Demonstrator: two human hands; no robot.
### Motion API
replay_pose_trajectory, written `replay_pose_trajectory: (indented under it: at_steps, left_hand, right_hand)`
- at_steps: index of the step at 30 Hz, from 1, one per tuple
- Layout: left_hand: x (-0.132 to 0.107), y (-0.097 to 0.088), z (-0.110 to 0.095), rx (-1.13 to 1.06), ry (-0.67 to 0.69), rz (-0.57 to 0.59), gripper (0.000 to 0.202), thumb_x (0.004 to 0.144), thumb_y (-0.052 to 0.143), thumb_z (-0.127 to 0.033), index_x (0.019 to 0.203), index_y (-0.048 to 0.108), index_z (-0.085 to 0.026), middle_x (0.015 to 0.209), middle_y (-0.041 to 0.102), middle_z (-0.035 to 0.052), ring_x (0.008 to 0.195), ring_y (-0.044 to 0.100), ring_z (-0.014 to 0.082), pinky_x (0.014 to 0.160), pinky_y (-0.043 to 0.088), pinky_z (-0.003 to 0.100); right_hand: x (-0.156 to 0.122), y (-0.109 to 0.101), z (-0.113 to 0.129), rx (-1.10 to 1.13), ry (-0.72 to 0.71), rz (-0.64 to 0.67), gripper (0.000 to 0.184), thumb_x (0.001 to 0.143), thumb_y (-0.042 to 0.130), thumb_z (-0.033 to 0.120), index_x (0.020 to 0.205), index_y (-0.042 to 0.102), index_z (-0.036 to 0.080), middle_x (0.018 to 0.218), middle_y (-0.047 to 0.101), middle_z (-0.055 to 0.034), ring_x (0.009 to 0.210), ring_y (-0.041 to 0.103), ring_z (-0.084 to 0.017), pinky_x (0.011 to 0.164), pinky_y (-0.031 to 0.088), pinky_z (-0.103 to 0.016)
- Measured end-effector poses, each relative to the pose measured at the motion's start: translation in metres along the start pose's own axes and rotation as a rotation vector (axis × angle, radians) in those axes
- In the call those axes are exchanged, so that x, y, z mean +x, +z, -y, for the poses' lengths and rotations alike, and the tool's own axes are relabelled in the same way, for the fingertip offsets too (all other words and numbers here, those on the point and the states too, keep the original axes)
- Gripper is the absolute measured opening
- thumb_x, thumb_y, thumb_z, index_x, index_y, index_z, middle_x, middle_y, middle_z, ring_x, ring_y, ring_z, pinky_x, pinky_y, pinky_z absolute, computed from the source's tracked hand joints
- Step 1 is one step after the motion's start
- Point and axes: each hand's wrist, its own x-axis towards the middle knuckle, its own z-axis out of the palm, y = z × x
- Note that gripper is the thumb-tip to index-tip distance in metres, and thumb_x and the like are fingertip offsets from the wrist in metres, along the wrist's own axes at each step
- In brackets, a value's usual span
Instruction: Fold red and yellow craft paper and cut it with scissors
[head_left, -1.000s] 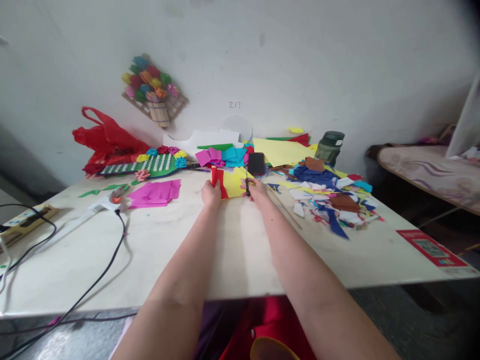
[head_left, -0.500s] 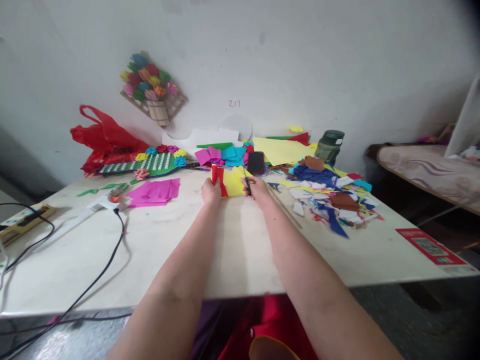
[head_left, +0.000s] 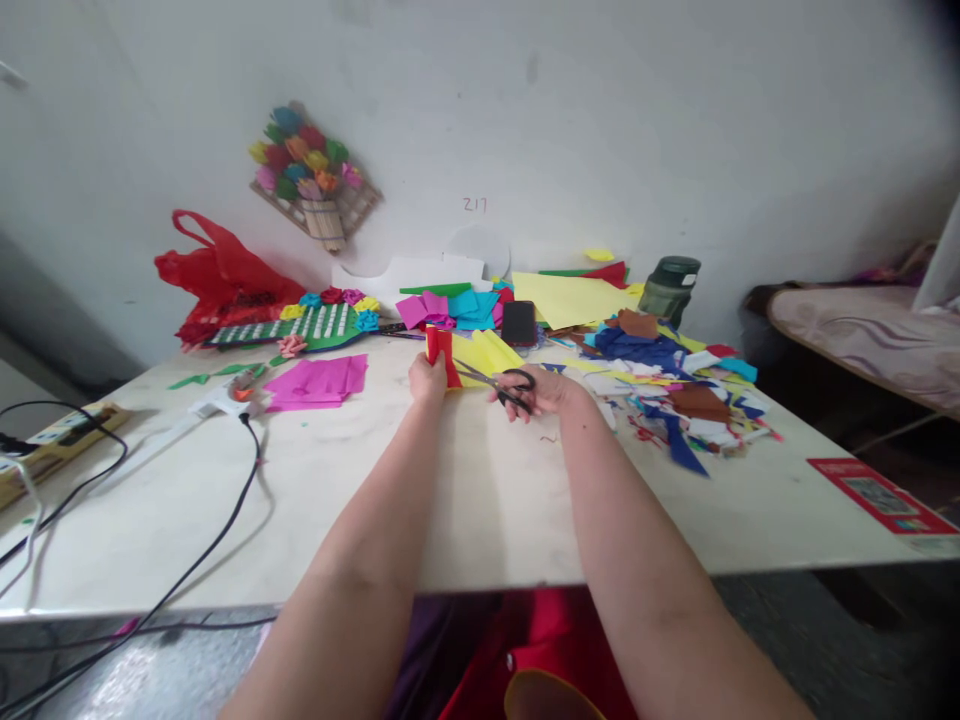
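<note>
Near the middle of the table, my left hand (head_left: pixel 428 378) is closed on the left end of a yellow paper (head_left: pixel 491 350) with a red strip of paper (head_left: pixel 441 347) along that end. My right hand (head_left: pixel 541 390) has its fingers in the black handles of a pair of scissors (head_left: pixel 517 390). The scissors point left, and their blades lie across the lower part of the yellow paper, close to the red strip. Whether the blades are parted is hard to make out.
Magenta paper sheets (head_left: pixel 319 383) lie to the left, near a white glue gun (head_left: pixel 232 395) with a black cable. Behind the paper is a phone (head_left: pixel 518 324). Coloured scraps (head_left: pixel 675 400) are heaped at right, before a green bottle (head_left: pixel 670 290). A red bag (head_left: pixel 217 270) stands far left.
My right hand has turned and shifted right, and the scissors now point left across the paper instead of up along its right edge. The view has shifted slightly.
</note>
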Motion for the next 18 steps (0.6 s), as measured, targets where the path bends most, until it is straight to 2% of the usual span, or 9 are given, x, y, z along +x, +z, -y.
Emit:
replay_pose_trajectory:
  at_steps: [4, 10, 18]
  left_hand:
    - [0.001, -0.002, -0.001, -0.101, -0.012, 0.008, 0.023, 0.074, 0.053, -0.034, 0.086, 0.061, -0.016, 0.078, 0.066, 0.0073, 0.069, 0.062, 0.0183, 0.059, 0.044, 0.025]
    - [0.007, 0.002, 0.004, -0.208, -0.042, -0.019, 0.023, 0.073, 0.054, -0.033, 0.086, 0.061, -0.015, 0.078, 0.066, 0.007, 0.069, 0.062, 0.0178, 0.059, 0.045, 0.025]
    - [0.005, 0.006, 0.002, -0.301, -0.1, -0.058, 0.025, 0.073, 0.054, -0.035, 0.086, 0.061, -0.015, 0.081, 0.066, 0.0084, 0.071, 0.063, 0.0185, 0.059, 0.045, 0.025]
  right_hand:
    - [-0.01, -0.005, 0.002, -0.039, 0.049, 0.093, 0.038, 0.076, 0.055, 0.042, 0.083, 0.062, 0.005, 0.049, 0.063, -0.0066, 0.031, 0.051, -0.01, 0.03, 0.038, -0.018]
    - [-0.012, -0.01, -0.002, -0.084, 0.114, 0.13, 0.038, 0.074, 0.056, 0.042, 0.08, 0.063, 0.005, 0.049, 0.063, -0.007, 0.03, 0.05, -0.009, 0.027, 0.032, -0.016]
    - [0.001, -0.006, -0.009, -0.026, 0.09, 0.106, 0.046, 0.08, 0.046, 0.051, 0.084, 0.06, 0.008, 0.057, 0.066, -0.0098, 0.041, 0.059, -0.014, 0.029, 0.031, -0.017]
